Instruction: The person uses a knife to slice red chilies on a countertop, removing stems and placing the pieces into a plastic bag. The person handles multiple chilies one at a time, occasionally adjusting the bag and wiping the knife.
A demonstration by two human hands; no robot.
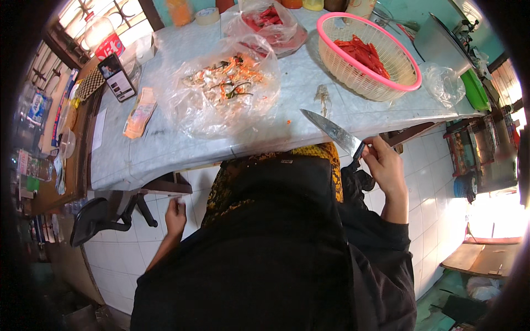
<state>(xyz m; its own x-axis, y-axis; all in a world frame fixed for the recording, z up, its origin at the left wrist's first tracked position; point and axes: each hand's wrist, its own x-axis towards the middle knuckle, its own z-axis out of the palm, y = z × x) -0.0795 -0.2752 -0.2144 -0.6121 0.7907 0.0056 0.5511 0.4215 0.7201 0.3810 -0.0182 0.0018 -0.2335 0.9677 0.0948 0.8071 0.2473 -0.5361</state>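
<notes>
My right hand (385, 165) grips the dark handle of a kitchen knife (334, 131), at the table's front edge. Its wide blade points up and left, over the tabletop. Low on the left, beside my body and below table height, hangs my left hand (175, 216), its fingers curled and nothing seen in them. A clear plastic bag (187, 113) lies spread on the table, with chili scraps (229, 83), stems and seeds on it. Beyond the knife stands a cream basket (353, 77) with a pink rim, holding red chilies (361, 55). More red chilies fill another plastic bag (279, 36) at the back.
A phone (117, 78) leans upright at the left of the table (165, 151), near some banknotes (140, 113). A roll of tape (207, 16) lies at the back. On the right are a large metal pot (441, 44), a crumpled clear bag (443, 85) and a green tray (476, 91).
</notes>
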